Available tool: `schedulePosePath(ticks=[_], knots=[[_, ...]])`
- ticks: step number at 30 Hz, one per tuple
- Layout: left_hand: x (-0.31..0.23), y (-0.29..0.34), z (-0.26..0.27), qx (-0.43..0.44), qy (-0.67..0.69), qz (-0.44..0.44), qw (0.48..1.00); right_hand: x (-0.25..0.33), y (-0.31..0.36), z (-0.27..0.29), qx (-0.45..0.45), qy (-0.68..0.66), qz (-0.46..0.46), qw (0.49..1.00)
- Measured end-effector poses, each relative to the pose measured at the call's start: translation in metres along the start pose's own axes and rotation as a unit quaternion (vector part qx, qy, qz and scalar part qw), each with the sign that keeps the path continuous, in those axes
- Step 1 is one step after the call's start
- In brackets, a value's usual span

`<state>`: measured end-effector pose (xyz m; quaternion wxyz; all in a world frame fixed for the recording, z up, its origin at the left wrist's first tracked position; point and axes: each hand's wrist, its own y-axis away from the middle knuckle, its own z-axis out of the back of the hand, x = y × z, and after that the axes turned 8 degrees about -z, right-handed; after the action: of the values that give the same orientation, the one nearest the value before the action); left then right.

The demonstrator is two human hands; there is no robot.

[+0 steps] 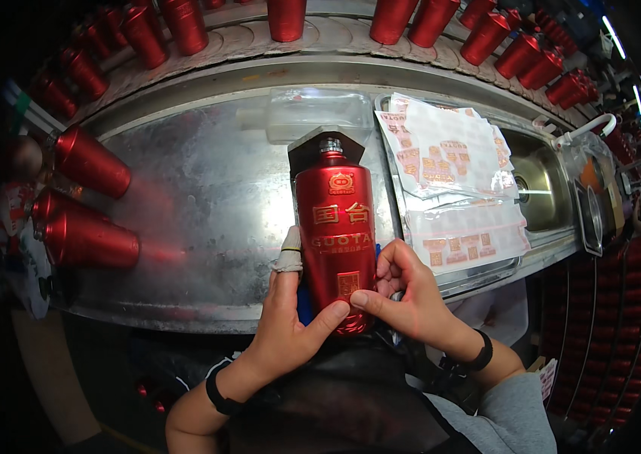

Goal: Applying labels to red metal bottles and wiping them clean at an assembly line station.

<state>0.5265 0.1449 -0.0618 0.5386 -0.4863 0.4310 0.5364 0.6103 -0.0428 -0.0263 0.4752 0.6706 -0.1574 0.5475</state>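
Observation:
A shiny red bottle (335, 185) with gold lettering leans back on a dark angular stand (306, 149), its threaded neck pointing away from me. Low on its front is a small gold-patterned square label (348, 283). My left hand (282, 331) holds the bottle's left side, thumb pressed on the front below the label; a pale cover wraps one fingertip. From the right, my right hand (416, 303) puts its thumb tip on the label's lower edge. Its other fingers are curled at the bottle's right side, partly hidden.
Printed sticker sheets (453, 151) lie on a tray to the right, before a sink (540, 185) with a white faucet (591, 129). Behind the stand lies a clear bottle (324, 110). Two red bottles (92, 234) lie at left. More stand along the far conveyor (241, 38).

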Motion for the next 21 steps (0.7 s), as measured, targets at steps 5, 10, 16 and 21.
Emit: schedulePosePath(ticks=[5,10,16,21], knots=[[0.0026,0.0017,-0.0007,-0.003,0.002,-0.003,1.000,-0.0009,0.0002,0.0001,-0.003,0.017,0.011,1.000],[0.0021,-0.0001,-0.0013,-0.005,0.004,-0.005,1.000,-0.0030,-0.0004,0.0012,0.000,0.016,0.015,1.000],[0.0015,-0.0006,-0.0009,-0.007,0.009,-0.008,1.000,-0.0039,-0.0016,0.0007,0.000,0.016,0.011,1.000],[0.0017,-0.0010,-0.0044,-0.020,0.027,0.007,0.999,-0.0049,-0.0021,-0.0005,-0.011,0.013,0.007,1.000]])
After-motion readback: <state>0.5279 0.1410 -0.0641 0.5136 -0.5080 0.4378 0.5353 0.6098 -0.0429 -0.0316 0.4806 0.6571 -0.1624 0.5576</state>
